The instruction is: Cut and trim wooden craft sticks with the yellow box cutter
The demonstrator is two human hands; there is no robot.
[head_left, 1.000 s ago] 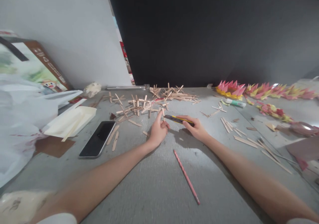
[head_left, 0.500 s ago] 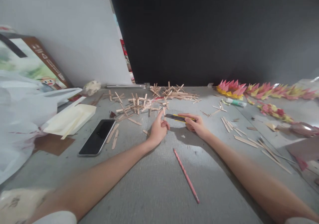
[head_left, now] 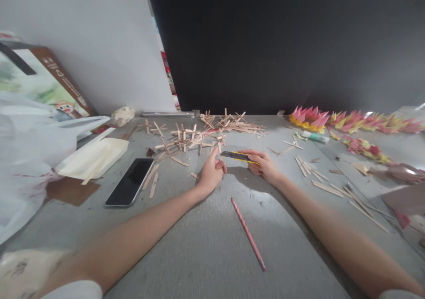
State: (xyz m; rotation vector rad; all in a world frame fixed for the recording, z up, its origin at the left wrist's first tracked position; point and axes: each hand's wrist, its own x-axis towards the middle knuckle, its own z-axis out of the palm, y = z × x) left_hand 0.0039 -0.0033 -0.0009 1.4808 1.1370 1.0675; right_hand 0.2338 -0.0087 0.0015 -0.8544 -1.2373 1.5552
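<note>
Near the middle of the grey table, my left hand [head_left: 211,173] is closed on a small wooden stick [head_left: 219,150], which stands up between thumb and fingers. My right hand [head_left: 263,166] grips a yellow and black utility knife [head_left: 239,156] from the right side. The knife's dark front end points left and lies close against the stick; whether it touches cannot be made out. Behind my hands spreads a pile of crossed wooden sticks [head_left: 184,140]. A pink pencil [head_left: 248,233] rests on the table in front of them.
At the left are a phone [head_left: 129,183], a cream paper tray [head_left: 106,158] and a white plastic bag [head_left: 29,157]. Loose sticks [head_left: 327,188], a glue stick [head_left: 315,137] and pink-yellow paper decorations [head_left: 308,118] lie at the right. A black panel [head_left: 265,46] stands behind.
The knife in my right hand has shifted very slightly, and the right fingers have adjusted around it. My left hand has hardly moved.
</note>
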